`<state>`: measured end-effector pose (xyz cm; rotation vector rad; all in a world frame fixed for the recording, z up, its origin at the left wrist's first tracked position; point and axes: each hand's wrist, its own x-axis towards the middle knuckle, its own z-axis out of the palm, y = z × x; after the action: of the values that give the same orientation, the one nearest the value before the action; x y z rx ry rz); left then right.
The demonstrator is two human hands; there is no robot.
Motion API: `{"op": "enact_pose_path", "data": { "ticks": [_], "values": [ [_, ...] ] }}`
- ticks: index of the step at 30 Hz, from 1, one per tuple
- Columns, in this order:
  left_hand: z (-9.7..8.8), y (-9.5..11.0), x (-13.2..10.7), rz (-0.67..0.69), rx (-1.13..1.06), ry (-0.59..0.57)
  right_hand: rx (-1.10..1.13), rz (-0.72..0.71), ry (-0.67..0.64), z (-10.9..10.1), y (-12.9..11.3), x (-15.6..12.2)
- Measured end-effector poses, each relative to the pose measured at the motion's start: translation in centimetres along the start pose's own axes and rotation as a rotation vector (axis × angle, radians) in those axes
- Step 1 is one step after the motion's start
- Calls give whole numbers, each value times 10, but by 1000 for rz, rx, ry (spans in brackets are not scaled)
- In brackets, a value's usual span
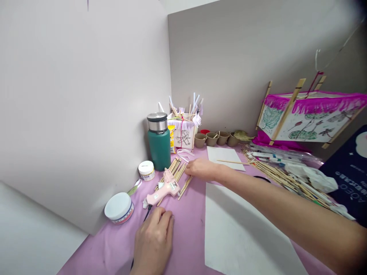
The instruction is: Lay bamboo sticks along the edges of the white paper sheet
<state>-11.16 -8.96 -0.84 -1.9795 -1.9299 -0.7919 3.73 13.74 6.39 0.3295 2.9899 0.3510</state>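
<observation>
My right hand (202, 169) reaches across the pink tablecloth to a bundle of bamboo sticks (175, 172) lying beside a green flask (159, 142); its fingers are curled on the sticks' right edge. A pink glue gun (164, 190) lies over the same sticks. My left hand (153, 242) rests palm down on the cloth just in front of the glue gun, fingers together, near its black cord (147, 215); nothing shows in it.
Two white-lidded jars (119, 207) (146, 170) stand near the grey wall. White paper sheets (243, 236) (225, 157) lie on the cloth. Brown cups (212, 139), a decorated stick holder (183, 133), a pink-fringed lantern (309, 120) and more sticks (275, 175) fill the back and right.
</observation>
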Motion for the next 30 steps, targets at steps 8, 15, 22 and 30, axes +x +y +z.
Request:
{"op": "enact_pose_path", "data": {
  "ticks": [8, 15, 22, 30],
  "values": [
    [1, -1, 0, 8, 3, 1, 78, 88, 161, 6, 14, 5],
    [1, -1, 0, -12, -28, -18, -5, -66, 130, 26, 8, 30],
    [3, -2, 0, -9, -60, 7, -92, -82, 67, 13, 21, 10],
    [4, -1, 0, -40, -58, 1, -134, -87, 135, 15, 23, 29]
  ]
}}
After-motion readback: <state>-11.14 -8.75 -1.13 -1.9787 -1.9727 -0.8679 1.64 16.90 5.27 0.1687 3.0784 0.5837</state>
